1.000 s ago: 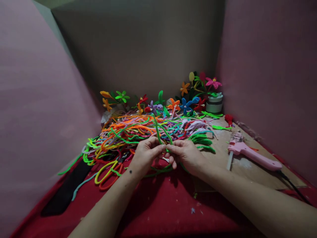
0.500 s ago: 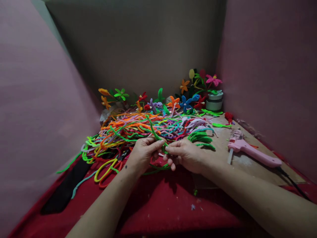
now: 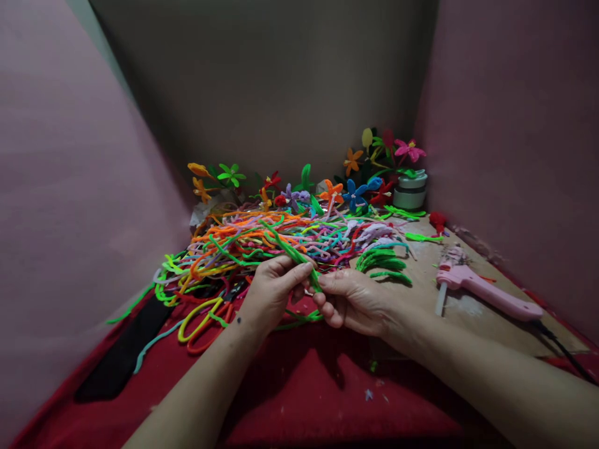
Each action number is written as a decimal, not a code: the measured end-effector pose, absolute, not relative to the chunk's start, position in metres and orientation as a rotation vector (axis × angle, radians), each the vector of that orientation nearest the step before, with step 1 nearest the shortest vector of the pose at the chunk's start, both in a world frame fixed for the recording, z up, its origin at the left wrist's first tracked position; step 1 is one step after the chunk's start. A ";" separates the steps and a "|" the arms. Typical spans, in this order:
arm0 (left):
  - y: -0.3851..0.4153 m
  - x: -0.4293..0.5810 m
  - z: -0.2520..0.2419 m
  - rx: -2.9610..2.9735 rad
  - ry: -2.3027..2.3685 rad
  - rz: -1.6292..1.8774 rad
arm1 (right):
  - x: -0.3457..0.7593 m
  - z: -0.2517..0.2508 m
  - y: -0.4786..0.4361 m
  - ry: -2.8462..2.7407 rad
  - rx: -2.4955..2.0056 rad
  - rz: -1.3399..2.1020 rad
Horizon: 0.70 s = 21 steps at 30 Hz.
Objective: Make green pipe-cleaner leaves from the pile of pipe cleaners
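A green pipe cleaner (image 3: 294, 251), which looks folded or doubled, slants up and leftward between my hands. My left hand (image 3: 277, 284) pinches it between thumb and fingers around its lower middle. At its lower end, the thumb and fingertips of my right hand (image 3: 349, 296) are closed on it. Behind both hands spreads a heap of many-coloured pipe cleaners (image 3: 253, 234). Several bent green pipe cleaner pieces (image 3: 381, 262) lie just beyond my right hand. Scissors with yellow and orange handles (image 3: 199, 319) rest left of my left wrist.
A pink glue gun (image 3: 486, 292) lies on a brown board (image 3: 416, 324) at right, its cord trailing off. Pipe cleaner flowers (image 3: 354, 196) and a pale pot (image 3: 410, 190) line the back. A black flat object (image 3: 119, 352) lies on the red cloth (image 3: 299, 399) at left.
The green pipe cleaner leans further left, and its lower end shows more. My right hand has turned slightly and shifted a little right. The whole view has swung slightly.
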<state>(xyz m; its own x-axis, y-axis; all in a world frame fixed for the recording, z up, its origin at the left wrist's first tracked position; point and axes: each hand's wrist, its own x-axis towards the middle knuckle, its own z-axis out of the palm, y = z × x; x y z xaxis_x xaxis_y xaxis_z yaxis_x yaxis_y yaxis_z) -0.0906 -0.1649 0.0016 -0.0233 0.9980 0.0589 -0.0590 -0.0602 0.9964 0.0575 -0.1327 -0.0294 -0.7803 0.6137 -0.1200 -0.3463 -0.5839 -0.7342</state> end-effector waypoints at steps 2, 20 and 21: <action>-0.166 -0.090 0.002 1.210 1.166 1.309 | 0.057 -0.027 -0.134 -1.007 -0.546 2.283; -0.165 -0.085 -0.001 1.242 1.468 1.226 | 0.054 -0.019 -0.140 -1.420 -0.937 1.765; -0.165 -0.084 -0.001 1.209 1.475 1.228 | 0.054 -0.019 -0.140 -1.466 -0.964 1.687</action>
